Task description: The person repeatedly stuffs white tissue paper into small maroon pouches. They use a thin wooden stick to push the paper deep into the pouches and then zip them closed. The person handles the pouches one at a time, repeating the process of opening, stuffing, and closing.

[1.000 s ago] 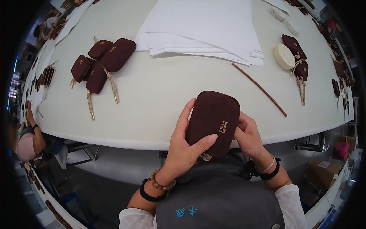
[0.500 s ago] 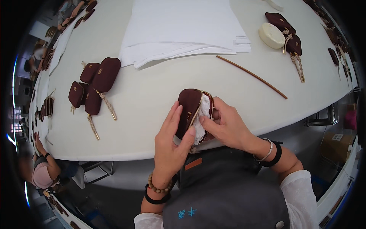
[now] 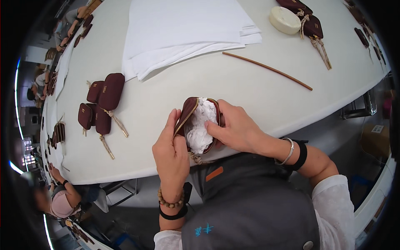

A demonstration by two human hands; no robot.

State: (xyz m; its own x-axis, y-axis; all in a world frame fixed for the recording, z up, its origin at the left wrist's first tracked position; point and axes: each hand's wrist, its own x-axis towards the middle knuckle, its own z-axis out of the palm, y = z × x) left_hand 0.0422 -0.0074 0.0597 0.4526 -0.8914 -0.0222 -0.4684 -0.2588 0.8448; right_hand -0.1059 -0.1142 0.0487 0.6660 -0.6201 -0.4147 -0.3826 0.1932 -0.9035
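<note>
A small maroon zip pouch (image 3: 186,109) is held at the table's near edge, its gold zipper spread wide. Crumpled white paper (image 3: 201,125) fills the inside. My left hand (image 3: 171,156) grips the left side, thumb at the zipper edge and fingers behind the fabric. My right hand (image 3: 237,130) clasps the right side, with the thumb pressing on the paper and the other fingers partly hidden behind the pouch. A beige knotted cord hangs from the pouch's lower end.
Several maroon pouches with cord pulls (image 3: 111,93) lie at left. A stack of white sheets (image 3: 179,33) lies beyond my hands, with a thin brown stick (image 3: 268,70) to its right. Farther right sit a round cream block (image 3: 285,20) and more pouches (image 3: 313,27). Other people work at left.
Both hands have tilted the pouch and pulled its mouth wider, so more of the white paper shows. The whole view has shifted somewhat.
</note>
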